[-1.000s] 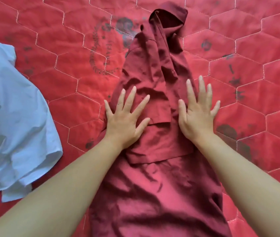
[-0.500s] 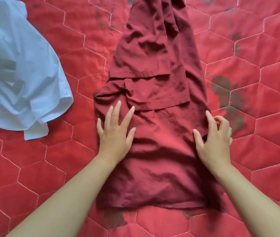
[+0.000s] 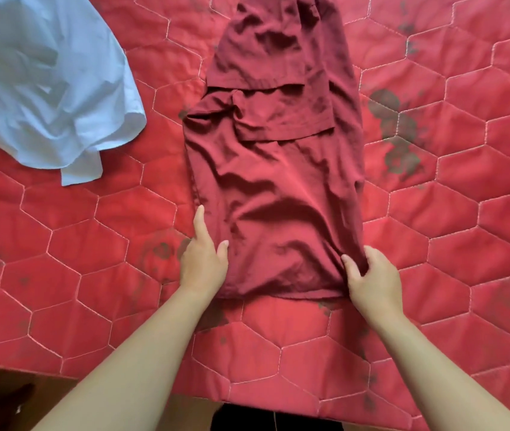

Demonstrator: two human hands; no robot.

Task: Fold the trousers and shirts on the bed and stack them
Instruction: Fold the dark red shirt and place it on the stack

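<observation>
Shirt of crumpled pale blue cloth (image 3: pixel 45 82) up and well to the left of the left hand (image 3: pixel 203 262), unfolded, apart from everything else. Left hand itself at the near left edge of the long, creased dark red fabric shirt (image 3: pixel 275 181), forefinger straight along that edge, thumb laid on the cloth, remaining fingers hidden, so pinching or merely touching impossible to tell. Dark red shirt stretched away between the two hands, sides and sleeves already turned in to a narrow strip, hem nearest the wrists. Right hand (image 3: pixel 371 281) clamped on the near right corner, thumb on top, fingers curled under the edge. Red quilted, hexagon-stitched bed cover (image 3: pixel 465 213) beneath it all, bare stretch out past the right hand.

Judged as the start of the crosswise fold; narrowing done, halving not yet. Next, probably: secure the left corner likewise; lift both corners together; carry the hem away toward the far end; keep the edges level. No stack in sight; blue shirt yet to fold.
</observation>
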